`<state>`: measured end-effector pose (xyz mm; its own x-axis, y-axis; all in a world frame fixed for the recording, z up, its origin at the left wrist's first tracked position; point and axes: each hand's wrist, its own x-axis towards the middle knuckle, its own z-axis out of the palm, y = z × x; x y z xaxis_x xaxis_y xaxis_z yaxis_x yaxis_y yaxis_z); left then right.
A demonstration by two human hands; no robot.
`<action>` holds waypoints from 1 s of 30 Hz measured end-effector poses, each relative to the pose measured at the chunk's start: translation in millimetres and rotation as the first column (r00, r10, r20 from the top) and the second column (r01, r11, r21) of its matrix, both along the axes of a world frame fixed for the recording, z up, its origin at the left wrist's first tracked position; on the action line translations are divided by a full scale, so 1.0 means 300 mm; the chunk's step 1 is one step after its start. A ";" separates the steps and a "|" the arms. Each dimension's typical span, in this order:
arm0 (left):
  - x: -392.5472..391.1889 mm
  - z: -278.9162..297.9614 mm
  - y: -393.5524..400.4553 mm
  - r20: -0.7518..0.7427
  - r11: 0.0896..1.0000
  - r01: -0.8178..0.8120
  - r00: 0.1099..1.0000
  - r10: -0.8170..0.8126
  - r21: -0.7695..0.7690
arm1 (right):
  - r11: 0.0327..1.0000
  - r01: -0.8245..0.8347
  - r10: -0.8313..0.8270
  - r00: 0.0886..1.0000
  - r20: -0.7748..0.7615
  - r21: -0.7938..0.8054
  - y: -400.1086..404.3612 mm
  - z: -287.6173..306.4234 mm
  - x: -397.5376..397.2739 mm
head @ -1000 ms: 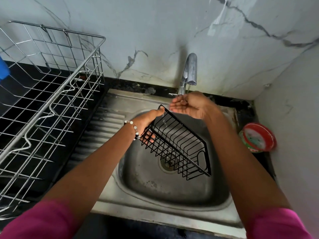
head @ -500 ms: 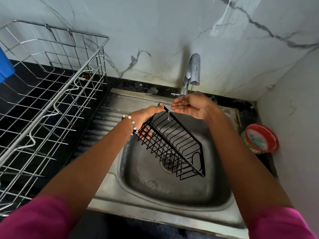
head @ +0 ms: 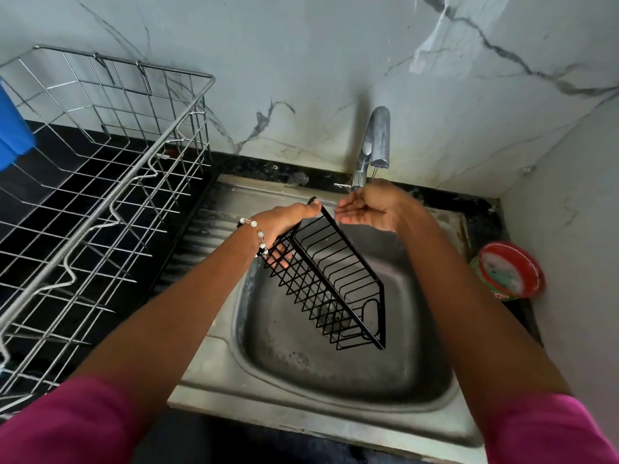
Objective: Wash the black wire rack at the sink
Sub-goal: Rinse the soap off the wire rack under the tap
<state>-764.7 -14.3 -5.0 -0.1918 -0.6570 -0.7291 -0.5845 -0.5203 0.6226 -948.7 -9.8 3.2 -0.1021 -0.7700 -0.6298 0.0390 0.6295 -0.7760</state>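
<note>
Sink (head: 214, 380): one black wire rack (head: 335, 283), two hands.

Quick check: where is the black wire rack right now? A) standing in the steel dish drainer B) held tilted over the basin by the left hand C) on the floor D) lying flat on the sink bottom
B: the left hand grips the top end of the black wire rack, which hangs tilted above the sink basin.
</note>
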 end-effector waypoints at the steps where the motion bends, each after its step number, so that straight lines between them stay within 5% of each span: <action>1: 0.000 0.003 -0.001 0.010 1.000 0.003 1.000 -0.003 -0.012 | 1.000 0.005 -0.005 0.998 0.068 -0.005 -0.003 0.006 0.001; 6: 0.003 0.020 -0.001 0.058 0.998 0.004 0.998 0.000 -0.066 | 0.997 -0.063 0.071 0.986 -0.151 0.053 0.007 -0.015 -0.009; 11: 0.003 0.032 -0.012 0.139 0.983 0.065 0.989 -0.041 -0.173 | 0.999 -0.010 0.014 0.994 0.106 -0.041 -0.001 0.005 -0.021; 15: 0.020 0.030 -0.015 0.145 0.974 0.079 0.988 -0.048 -0.212 | 0.997 -0.067 0.070 0.989 -0.127 0.031 0.015 -0.026 -0.027; 19: 0.033 0.024 -0.030 0.105 0.969 0.042 0.994 -0.016 -0.244 | 1.000 0.013 -0.011 0.995 0.104 -0.023 0.006 -0.022 -0.038; 23: 0.043 0.024 -0.043 0.119 0.955 0.078 0.992 -0.045 -0.287 | 0.999 -0.020 0.021 0.999 -0.041 0.031 0.015 -0.046 -0.043; 27: 0.083 0.015 -0.052 0.077 0.957 0.024 0.997 -0.002 -0.288 | 0.998 0.061 -0.062 0.987 0.150 0.014 0.037 -0.064 -0.077; 30: 0.119 -0.022 -0.075 0.024 0.964 -0.029 0.999 0.036 -0.263 | 0.997 0.052 -0.055 0.997 0.047 0.050 0.046 -0.079 -0.090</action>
